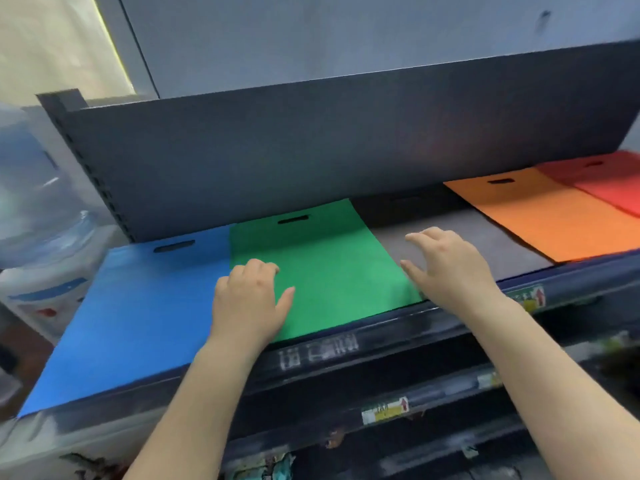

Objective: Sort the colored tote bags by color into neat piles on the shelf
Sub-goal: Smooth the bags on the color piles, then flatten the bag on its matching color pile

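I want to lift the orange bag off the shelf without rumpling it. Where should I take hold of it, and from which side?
Probably at its near edge, from the front. The orange bag lies flat, its handle slot at the far end under the upper shelf panel, while the near edge reaches the shelf's front lip. A pinching grip with both hands there, near the corners, should keep it flat.

Water dispenser (38,299) at 9 o'clock, white body, carrying an inverted blue water bottle (31,188); image blurred. Price labels (384,410) fixed to the lower rail fronts at 5 o'clock, yellow-white with red arrows; print unreadable. Grey wall panel (346,36) at 12 o'clock.
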The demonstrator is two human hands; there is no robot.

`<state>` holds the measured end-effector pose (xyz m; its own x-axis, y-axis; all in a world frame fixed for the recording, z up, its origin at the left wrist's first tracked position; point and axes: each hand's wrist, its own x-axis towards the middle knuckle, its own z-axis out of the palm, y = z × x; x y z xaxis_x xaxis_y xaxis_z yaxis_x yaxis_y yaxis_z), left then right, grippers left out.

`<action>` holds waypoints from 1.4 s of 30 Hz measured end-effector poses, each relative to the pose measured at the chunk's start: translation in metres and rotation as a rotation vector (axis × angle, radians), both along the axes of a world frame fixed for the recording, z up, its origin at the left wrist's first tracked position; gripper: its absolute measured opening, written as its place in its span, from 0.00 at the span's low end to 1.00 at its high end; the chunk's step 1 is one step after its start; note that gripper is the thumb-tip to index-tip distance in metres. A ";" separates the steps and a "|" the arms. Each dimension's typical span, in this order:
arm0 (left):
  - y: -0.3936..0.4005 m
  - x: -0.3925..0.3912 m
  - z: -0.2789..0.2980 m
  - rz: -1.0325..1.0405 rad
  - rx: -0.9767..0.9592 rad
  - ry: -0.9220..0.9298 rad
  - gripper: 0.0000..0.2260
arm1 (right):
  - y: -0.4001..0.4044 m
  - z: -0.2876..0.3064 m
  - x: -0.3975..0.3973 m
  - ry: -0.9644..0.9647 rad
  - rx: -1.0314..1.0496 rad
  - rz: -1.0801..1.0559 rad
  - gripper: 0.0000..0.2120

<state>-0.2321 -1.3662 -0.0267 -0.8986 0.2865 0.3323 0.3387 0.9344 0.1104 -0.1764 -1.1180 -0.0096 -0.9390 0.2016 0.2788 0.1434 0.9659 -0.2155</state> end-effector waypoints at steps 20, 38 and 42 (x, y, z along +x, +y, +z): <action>0.288 0.085 0.041 -0.694 -0.064 0.137 0.20 | 0.176 0.033 0.202 -0.198 0.329 -0.497 0.26; 0.585 0.237 0.033 -0.991 -0.098 0.137 0.25 | 0.420 0.035 0.384 -0.289 0.321 -0.817 0.26; 0.654 0.243 0.033 -1.049 -0.078 0.166 0.27 | 0.474 0.035 0.395 -0.330 0.335 -0.873 0.27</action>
<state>0.0112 -0.7121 0.0064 -0.1347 0.9170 0.3755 0.9840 0.1685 -0.0586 0.2183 -0.6443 0.0252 -0.5391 0.8184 0.1991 0.8376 0.4962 0.2285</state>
